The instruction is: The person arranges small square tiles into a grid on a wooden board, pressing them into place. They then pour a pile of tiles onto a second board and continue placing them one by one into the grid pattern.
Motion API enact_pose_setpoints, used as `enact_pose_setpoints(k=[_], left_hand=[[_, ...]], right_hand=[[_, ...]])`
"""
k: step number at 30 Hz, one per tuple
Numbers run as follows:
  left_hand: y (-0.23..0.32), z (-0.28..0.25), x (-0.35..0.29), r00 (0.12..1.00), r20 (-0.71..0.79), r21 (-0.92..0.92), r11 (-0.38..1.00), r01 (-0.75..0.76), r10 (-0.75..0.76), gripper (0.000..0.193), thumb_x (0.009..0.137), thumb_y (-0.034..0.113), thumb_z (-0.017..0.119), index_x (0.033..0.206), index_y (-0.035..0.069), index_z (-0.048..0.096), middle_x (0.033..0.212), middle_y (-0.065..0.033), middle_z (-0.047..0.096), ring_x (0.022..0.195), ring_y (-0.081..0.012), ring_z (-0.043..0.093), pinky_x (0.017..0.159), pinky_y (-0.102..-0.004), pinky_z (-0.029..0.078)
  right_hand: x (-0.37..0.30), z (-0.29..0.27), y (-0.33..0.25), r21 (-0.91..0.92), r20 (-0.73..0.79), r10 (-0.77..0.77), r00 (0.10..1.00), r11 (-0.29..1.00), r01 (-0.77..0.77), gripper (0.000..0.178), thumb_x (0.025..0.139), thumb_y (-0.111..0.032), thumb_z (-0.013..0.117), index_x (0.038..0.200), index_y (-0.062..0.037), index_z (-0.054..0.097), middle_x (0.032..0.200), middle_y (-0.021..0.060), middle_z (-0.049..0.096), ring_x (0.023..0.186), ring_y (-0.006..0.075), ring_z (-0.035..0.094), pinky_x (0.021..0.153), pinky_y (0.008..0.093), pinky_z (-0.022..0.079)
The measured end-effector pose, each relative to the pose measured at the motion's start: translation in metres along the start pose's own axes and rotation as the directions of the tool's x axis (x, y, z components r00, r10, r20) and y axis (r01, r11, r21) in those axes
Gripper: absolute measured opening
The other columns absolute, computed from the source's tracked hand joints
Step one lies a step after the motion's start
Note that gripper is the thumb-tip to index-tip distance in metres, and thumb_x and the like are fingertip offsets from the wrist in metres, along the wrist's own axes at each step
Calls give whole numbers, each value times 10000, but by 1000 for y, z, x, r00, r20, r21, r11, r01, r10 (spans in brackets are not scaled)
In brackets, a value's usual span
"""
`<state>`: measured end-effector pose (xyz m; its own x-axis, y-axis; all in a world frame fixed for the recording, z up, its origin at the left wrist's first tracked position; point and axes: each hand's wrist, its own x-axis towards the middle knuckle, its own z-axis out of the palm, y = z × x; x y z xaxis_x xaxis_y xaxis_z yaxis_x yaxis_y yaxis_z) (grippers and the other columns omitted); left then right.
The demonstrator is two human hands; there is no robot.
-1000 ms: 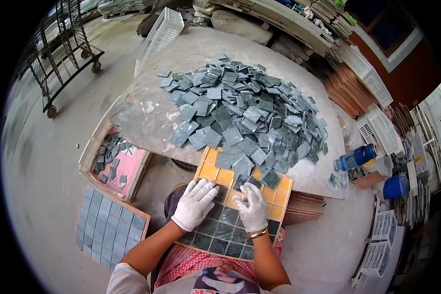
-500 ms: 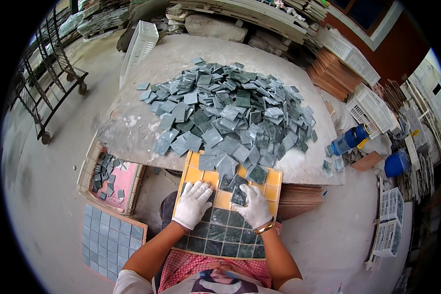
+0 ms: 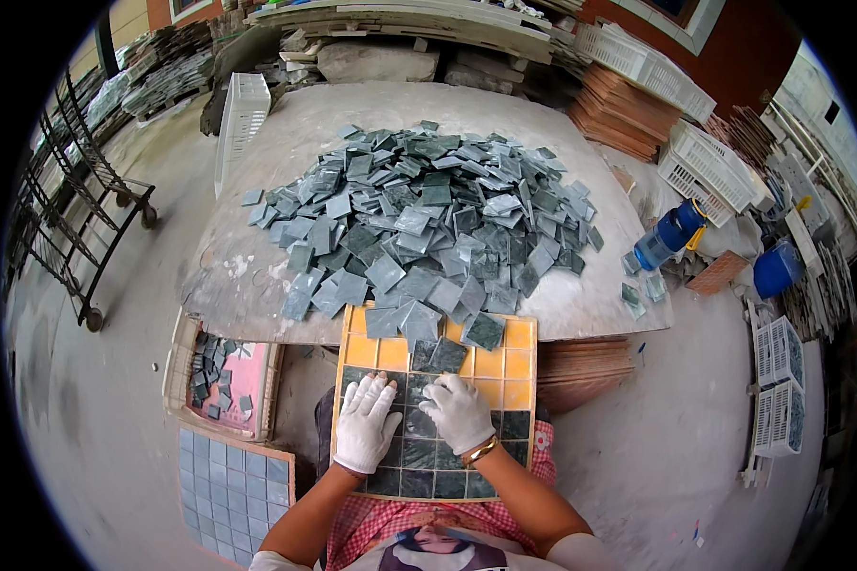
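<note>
A shallow yellow grid tray (image 3: 519, 363) lies across my lap, its near rows filled with dark green square stone tiles (image 3: 434, 484). My left hand (image 3: 366, 424), in a white glove, rests flat on the tiles at the left side, fingers stretched out. My right hand (image 3: 458, 416), gloved too, is over the middle of the tray. Its bent fingers press on a dark tile (image 3: 419, 386) at the edge of the filled part; they partly hide it. Loose tiles (image 3: 447, 355) lie over the tray's far cells, just beyond my right fingers.
A large heap of grey-green tiles (image 3: 428, 219) covers the middle of the table (image 3: 248, 285). At the lower left are a crate (image 3: 174, 381) with tile pieces and a filled tile panel (image 3: 233, 485). A blue bottle (image 3: 665, 236) stands at the right, near white crates (image 3: 700, 176).
My right hand has carried a tile left and nearer, from above the yellow cells to the filled part's edge. My left hand has slid slightly nearer. The view has shifted a little.
</note>
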<state>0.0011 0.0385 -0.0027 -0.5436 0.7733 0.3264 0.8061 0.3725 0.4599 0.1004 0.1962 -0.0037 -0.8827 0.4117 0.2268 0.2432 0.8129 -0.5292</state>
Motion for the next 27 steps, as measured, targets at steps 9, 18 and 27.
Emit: enact_pose_setpoints(k=[9,18,27], left_hand=[[17,13,10,973,130,135,969,-206,189,441,767,243,670,1167,67,606,1260,-106,579,1203,-266,515,1039,-461,346],[12,1,49,991,-62,-99,987,-125,119,257,754,111,666,996,29,638,1070,-138,644,1037,-317,587,894,-402,465],[19,19,47,994,-94,-78,994,-71,63,282,741,117,668,1013,52,629,1142,-125,607,1059,-317,562,905,-416,452]], right_hand=[[37,-35,24,-14,-12,40,999,999,-41,480,746,-252,731,1170,-82,582,1171,103,570,1031,294,591,851,372,498],[53,-49,33,-61,42,118,992,991,-115,424,743,-254,727,1108,-108,571,1030,106,562,920,314,616,778,411,513],[45,-46,27,-182,133,156,979,974,-131,565,710,-275,756,1185,-90,513,1024,117,557,934,292,609,758,385,520]])
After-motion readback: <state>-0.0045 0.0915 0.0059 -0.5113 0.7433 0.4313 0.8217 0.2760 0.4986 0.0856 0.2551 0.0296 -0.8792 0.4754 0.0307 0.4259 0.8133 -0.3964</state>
